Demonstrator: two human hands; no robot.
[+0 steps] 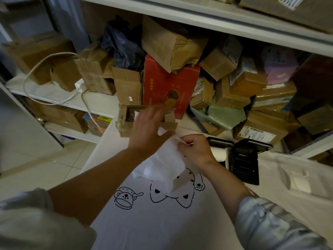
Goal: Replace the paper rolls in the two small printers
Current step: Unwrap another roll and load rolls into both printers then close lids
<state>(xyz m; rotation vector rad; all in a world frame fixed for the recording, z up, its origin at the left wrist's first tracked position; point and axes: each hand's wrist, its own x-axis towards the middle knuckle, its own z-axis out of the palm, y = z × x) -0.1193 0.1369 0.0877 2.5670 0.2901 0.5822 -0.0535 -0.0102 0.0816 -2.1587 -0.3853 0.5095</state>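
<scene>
— What is in your grip?
— My right hand (195,150) pinches thin, crumpled white wrapping (167,159); my left hand (149,130) spreads flat-fingered over it, holding nothing.
— And the printers?
— Two boxy black printers (243,159) sit lids-up on the white table (162,222), a smooth paper roll (219,153) in one.
</scene>
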